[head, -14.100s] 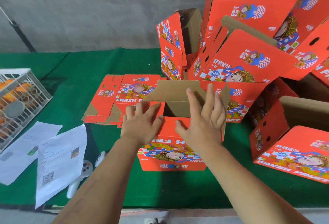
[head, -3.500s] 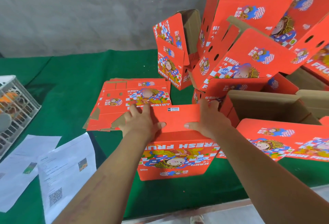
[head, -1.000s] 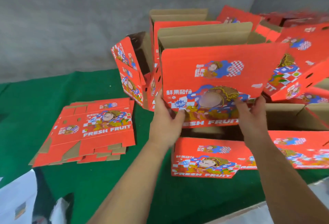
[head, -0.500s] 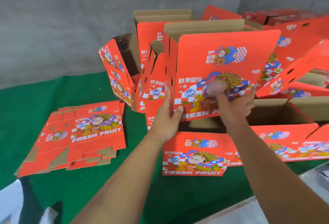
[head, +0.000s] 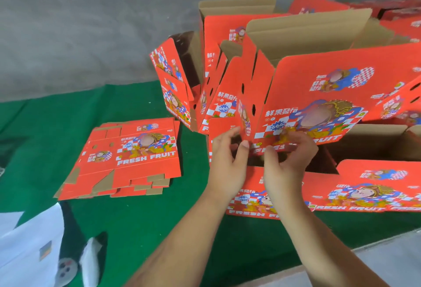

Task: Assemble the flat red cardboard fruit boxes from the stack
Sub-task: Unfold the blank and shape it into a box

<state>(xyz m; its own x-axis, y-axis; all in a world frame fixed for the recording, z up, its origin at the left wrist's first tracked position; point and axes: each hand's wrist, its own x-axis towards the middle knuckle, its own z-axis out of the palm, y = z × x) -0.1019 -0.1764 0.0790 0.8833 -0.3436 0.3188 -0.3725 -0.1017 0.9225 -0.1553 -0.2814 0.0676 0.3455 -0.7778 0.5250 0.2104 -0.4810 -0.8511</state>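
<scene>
An assembled red fruit box (head: 323,95), open top showing brown cardboard, stands tilted on the pile of finished boxes at the right. Both my hands are at its lower left corner. My left hand (head: 227,159) pinches the corner between fingers and thumb. Close beside it, my right hand (head: 288,159) curls its fingers over the box's bottom edge by the "FRESH FRUIT" print. The stack of flat red boxes (head: 134,159) lies on the green table (head: 68,122) to the left of my hands.
More assembled boxes lean against the grey wall behind (head: 227,42), and one lies on its side in front of me (head: 369,193). White papers (head: 25,254) and a white controller (head: 68,268) sit at the lower left. The table's front edge runs at the lower right.
The held box has moved right and back onto the pile. My right hand slid left along its bottom edge, so both hands now meet at the lower left corner.
</scene>
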